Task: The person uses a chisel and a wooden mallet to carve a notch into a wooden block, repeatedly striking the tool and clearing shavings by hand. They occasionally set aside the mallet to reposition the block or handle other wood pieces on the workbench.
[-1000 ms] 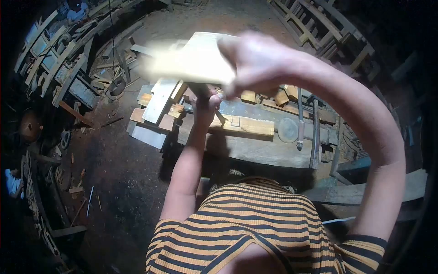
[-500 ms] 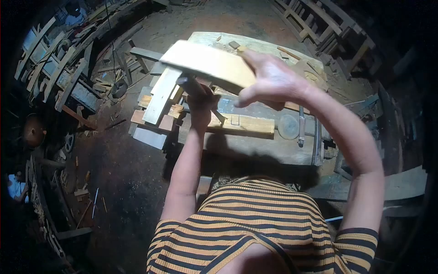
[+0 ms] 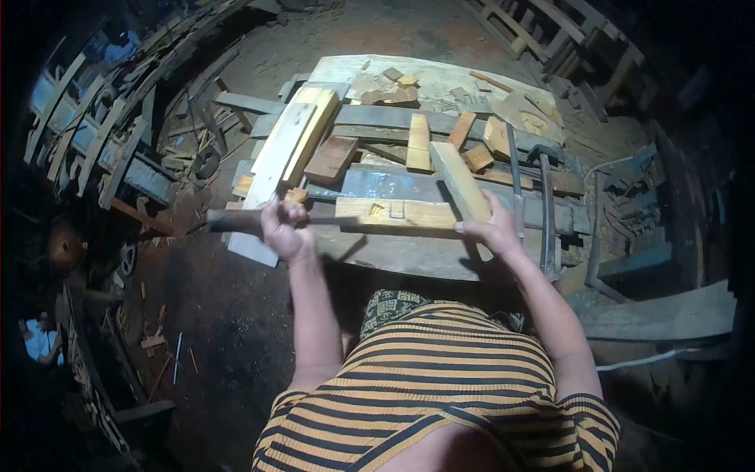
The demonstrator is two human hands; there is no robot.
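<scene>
My left hand [image 3: 286,233] is closed around a chisel [image 3: 236,222] with a dark handle, held almost level over the bench's front edge. Its blurred blade points right, close to a yellowish wooden piece [image 3: 448,214]. That piece carries a rough cut hollow and, beside it, a marked rectangle. In my right hand [image 3: 495,230], fingers wrap the near end of a thick, pale wooden block [image 3: 458,182], which is tilted with its far end to the upper left.
The workbench [image 3: 440,263] bears stacked pale boards [image 3: 287,141] on the left, a brown block [image 3: 332,160], several offcuts and a metal bar clamp [image 3: 546,204] on the right. Timber racks [image 3: 543,35] stand behind. A person [image 3: 41,342] is at the far left.
The wooden block has come down and right from above the chisel. The chisel, upright before, now lies nearly level, with my left hand further left. More of the bench shows.
</scene>
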